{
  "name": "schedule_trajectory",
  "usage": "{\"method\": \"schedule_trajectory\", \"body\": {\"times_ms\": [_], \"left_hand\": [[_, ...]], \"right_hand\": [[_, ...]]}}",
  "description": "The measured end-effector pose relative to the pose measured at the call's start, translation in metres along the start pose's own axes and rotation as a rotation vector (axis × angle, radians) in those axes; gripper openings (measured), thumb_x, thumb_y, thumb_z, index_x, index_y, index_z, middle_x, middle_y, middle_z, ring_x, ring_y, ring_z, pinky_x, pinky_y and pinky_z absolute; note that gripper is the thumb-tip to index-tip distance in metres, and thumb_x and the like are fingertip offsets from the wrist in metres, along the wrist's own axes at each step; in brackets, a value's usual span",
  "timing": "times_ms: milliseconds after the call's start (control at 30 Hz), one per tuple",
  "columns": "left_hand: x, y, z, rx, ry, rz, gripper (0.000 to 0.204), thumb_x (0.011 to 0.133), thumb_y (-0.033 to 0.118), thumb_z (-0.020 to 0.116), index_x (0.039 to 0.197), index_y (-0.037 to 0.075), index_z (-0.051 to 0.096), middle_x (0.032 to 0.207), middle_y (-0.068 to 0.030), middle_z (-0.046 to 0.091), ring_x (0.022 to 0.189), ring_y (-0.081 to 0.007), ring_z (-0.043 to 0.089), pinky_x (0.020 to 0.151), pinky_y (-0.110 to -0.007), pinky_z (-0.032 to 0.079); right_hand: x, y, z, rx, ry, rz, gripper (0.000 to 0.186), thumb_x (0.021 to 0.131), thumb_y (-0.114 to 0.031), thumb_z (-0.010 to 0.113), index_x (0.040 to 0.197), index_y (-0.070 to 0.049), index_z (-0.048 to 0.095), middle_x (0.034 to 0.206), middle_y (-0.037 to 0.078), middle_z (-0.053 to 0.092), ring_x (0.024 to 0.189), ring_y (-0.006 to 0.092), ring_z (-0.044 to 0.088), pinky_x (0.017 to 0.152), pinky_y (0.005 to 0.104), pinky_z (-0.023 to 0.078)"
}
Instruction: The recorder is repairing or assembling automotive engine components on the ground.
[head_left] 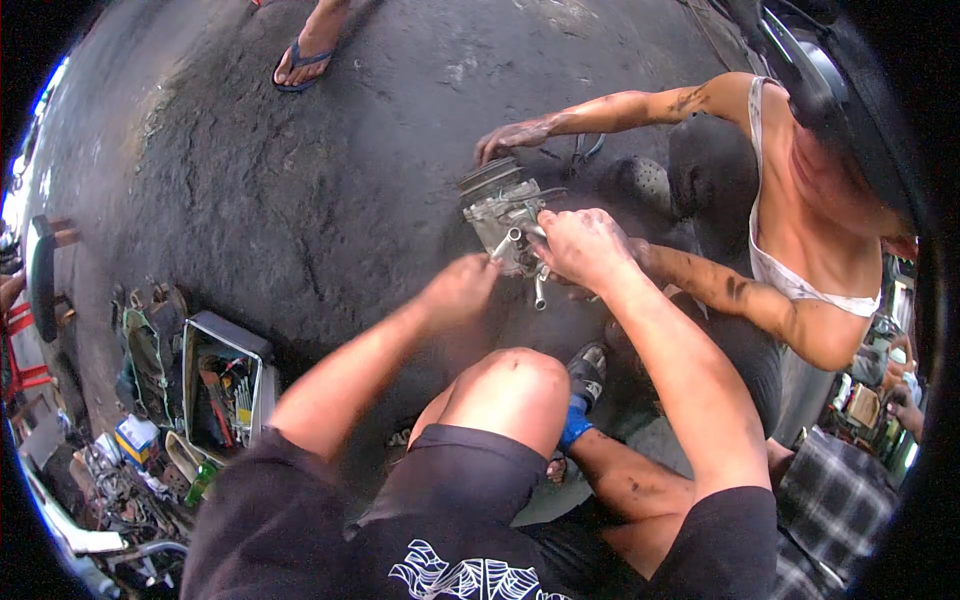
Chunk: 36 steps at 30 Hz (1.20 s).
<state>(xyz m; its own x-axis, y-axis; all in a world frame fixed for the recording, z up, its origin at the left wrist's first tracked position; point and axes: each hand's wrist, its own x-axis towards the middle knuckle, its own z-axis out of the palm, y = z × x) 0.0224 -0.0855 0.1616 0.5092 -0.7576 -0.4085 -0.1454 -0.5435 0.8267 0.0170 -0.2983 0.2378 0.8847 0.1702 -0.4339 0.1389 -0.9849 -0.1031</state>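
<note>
A metal compressor-like machine part with a grooved pulley is tilted above the dark floor in front of me. My left hand, slightly blurred, is closed around a wrench whose ring end lies against the part's near face. On the part's right side my right hand has its fingers curled; what they grip is hidden. Below them a shiny metal piece with a round end sticks out. A co-worker's dirty hand rests by the pulley, and that person's other arm passes behind my right wrist.
The co-worker crouches close on the right. An open toolbox with hand tools stands at left, beside greasy parts and a green bottle. A sandalled foot is at the far side. A blue sock shows near my knee.
</note>
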Motion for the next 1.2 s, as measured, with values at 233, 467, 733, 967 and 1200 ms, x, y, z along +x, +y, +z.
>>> {"method": "schedule_trajectory", "body": {"times_ms": [233, 467, 733, 967, 1200], "left_hand": [[0.09, 0.023, -0.113, 0.447, -0.77, -0.25, 0.049, 0.102, 0.046, 0.044, 0.127, 0.007, 0.058, 0.087, -0.0139, 0.067, 0.079, -0.0283, 0.071, 0.064, -0.046, 0.061], [0.042, -0.025, -0.087, 0.196, -0.282, 0.115, 0.049, 0.1, 0.039, 0.048, 0.129, 0.001, 0.057, 0.096, -0.0162, 0.068, 0.085, -0.0269, 0.066, 0.081, -0.042, 0.054], [-0.001, 0.008, 0.005, -0.61, 0.082, -0.252, 0.05, 0.102, 0.03, 0.048, 0.136, -0.007, 0.05, 0.108, -0.0193, 0.07, 0.09, -0.0243, 0.07, 0.074, -0.037, 0.055], [0.019, 0.01, 0.067, -0.729, 0.291, -0.283, 0.04, 0.098, 0.03, 0.053, 0.121, -0.001, 0.062, 0.111, -0.0235, 0.069, 0.106, -0.032, 0.066, 0.094, -0.041, 0.048], [0.04, 0.0, 0.107, -0.344, 0.478, -0.23, 0.043, 0.09, 0.039, 0.065, 0.099, -0.003, 0.066, 0.109, -0.0233, 0.069, 0.094, -0.0317, 0.07, 0.08, -0.041, 0.056]], "right_hand": [[-0.003, -0.004, -0.007, -0.064, -0.045, 0.01, 0.028, 0.088, -0.031, 0.066, 0.096, -0.004, 0.065, 0.087, 0.02, 0.071, 0.085, 0.038, 0.07, 0.079, 0.0486, 0.055], [0.0, -0.008, 0.004, -0.049, -0.006, 0.007, 0.026, 0.088, -0.028, 0.066, 0.097, -0.003, 0.065, 0.085, 0.019, 0.071, 0.083, 0.0376, 0.071, 0.078, 0.0483, 0.055], [0.004, -0.013, 0.002, -0.058, 0.023, 0.029, 0.027, 0.089, -0.031, 0.064, 0.094, -0.005, 0.066, 0.082, 0.019, 0.072, 0.08, 0.0365, 0.072, 0.074, 0.0472, 0.057], [0.005, -0.012, 0.006, -0.054, 0.016, 0.039, 0.028, 0.089, -0.033, 0.065, 0.095, -0.005, 0.064, 0.081, 0.018, 0.071, 0.08, 0.0374, 0.071, 0.073, 0.0483, 0.056], [0.02, -0.038, 0.005, -0.059, -0.077, 0.193, 0.035, 0.087, -0.037, 0.066, 0.096, -0.004, 0.07, 0.086, 0.019, 0.072, 0.087, 0.0346, 0.072, 0.081, 0.0461, 0.056]]}}
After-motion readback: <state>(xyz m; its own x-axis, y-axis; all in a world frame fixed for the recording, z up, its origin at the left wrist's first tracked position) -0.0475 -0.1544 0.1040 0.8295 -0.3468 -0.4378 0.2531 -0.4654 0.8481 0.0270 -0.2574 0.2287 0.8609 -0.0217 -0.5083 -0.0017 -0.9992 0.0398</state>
